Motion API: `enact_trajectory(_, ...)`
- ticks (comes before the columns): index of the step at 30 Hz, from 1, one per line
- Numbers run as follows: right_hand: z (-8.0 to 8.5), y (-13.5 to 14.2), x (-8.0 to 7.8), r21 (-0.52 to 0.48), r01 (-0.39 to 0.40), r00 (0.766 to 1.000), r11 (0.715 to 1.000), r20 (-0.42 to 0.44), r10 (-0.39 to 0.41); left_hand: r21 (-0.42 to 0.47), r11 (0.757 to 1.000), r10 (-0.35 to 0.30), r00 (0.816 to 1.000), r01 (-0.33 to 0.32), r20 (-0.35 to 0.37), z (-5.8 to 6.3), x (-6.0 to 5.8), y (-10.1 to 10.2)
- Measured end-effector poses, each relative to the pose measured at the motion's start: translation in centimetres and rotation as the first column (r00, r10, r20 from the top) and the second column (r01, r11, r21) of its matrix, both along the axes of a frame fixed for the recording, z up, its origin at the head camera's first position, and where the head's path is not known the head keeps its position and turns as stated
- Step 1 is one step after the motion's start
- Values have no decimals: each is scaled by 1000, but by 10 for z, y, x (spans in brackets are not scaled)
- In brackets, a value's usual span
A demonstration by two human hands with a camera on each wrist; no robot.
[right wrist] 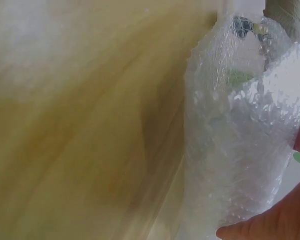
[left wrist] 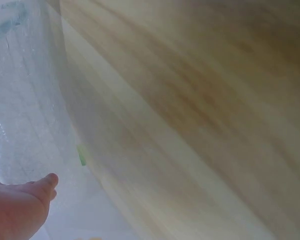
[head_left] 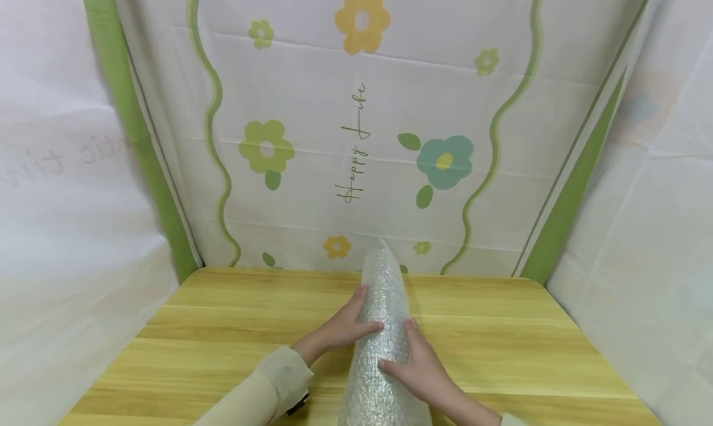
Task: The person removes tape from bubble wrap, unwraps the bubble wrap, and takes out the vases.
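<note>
A roll of clear bubble wrap (head_left: 384, 302) lies lengthwise over the table, its far end tapering to a loose pointed corner. On its left side my left hand (head_left: 346, 326) holds it, thumb across the top and the other fingers along the side. Lower down, my right hand (head_left: 422, 365) holds the right side with its thumb on top. The right wrist view shows the near end of the bubble wrap (right wrist: 230, 150) as an open, slanted edge; what lies inside is unclear. In the left wrist view the left hand (left wrist: 19, 207) is mostly cut off.
The table (head_left: 239, 314) has a wood-grain top with rounded far corners. A white cloth with printed flowers (head_left: 362, 20) hangs behind it, and pale cloth walls (head_left: 657, 228) with green edging stand on both sides. A dark item (head_left: 298, 405) shows by the left cuff.
</note>
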State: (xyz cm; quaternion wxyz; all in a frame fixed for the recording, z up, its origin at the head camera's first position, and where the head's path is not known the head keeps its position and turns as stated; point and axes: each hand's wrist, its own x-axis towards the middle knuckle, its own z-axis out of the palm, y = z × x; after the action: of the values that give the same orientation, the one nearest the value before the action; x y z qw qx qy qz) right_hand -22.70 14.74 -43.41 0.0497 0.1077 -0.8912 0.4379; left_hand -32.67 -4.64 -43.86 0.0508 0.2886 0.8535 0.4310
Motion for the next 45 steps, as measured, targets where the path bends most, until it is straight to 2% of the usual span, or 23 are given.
enact_trajectory(5,1,1,-2,16,10,1000,1000,-22,-9,2,1000,-7,1000,7,4,-1,-2,2)
enact_trajectory(11,0,3,-4,-23,-3,1000,1000,-18,2,-1,1000,-15,999,15,32,-1,-2,0)
enact_trajectory(19,-6,6,-6,-23,-3,999,1000,-44,2,10,1000,-24,998,23,53,0,-1,-1)
enact_trajectory(30,-10,5,-9,-51,86,993,995,-70,-90,8,1000,-27,998,27,49,2,-1,0)
enact_trajectory(38,-7,7,-11,-77,62,996,995,-57,-66,10,1000,-24,999,23,41,5,1,1)
enact_trajectory(45,-6,8,-11,-112,50,998,992,-43,-55,10,1000,-20,999,20,35,2,0,1)
